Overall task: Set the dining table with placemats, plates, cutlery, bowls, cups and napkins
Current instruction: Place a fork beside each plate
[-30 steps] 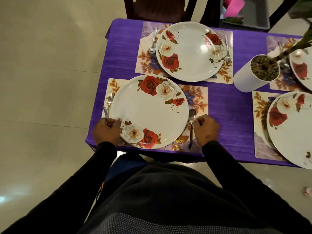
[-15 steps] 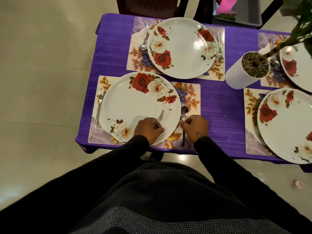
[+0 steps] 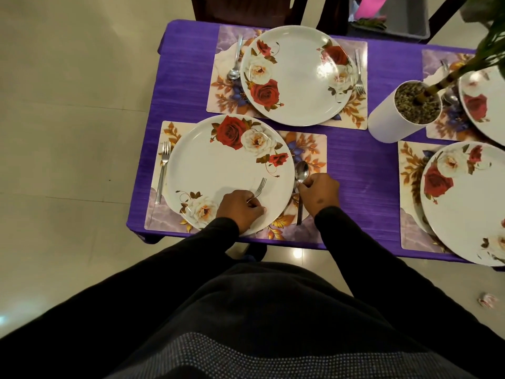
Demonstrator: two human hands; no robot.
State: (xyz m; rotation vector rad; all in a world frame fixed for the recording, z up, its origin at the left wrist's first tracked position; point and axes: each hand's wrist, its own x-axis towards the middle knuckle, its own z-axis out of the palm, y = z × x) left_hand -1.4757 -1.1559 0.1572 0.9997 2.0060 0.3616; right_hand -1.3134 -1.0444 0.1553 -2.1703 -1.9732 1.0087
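In the head view, we look down at a table with a purple cloth (image 3: 185,86) that fills the upper half of the frame. In the centre lies the near placemat (image 3: 308,149) with a rose-pattern plate (image 3: 218,170) on it. A fork (image 3: 163,170) lies on the placemat just beside the left rim of the plate, its long axis running up and down in the frame, tines to the top.

Our left hand (image 3: 240,210) is over the lower part of the plate and its fingers are curled around the handle of a second fork (image 3: 259,187), whose tines point to the upper right, toward the spoon side. Our right hand (image 3: 318,192) pinches the neck of a spoon (image 3: 300,173) just beside the right rim of the plate. The long axis of the spoon goes up and down, bowl to the top, handle under the hand toward the table edge.

We judge that the second fork belongs to another setting, perhaps the plate at the right edge (image 3: 470,198), which lies well apart to the right; the right hand is nearer to it.

At the top, a farther plate (image 3: 297,77) has its own spoon and fork. A white plant pot (image 3: 396,119) stands at the upper right.
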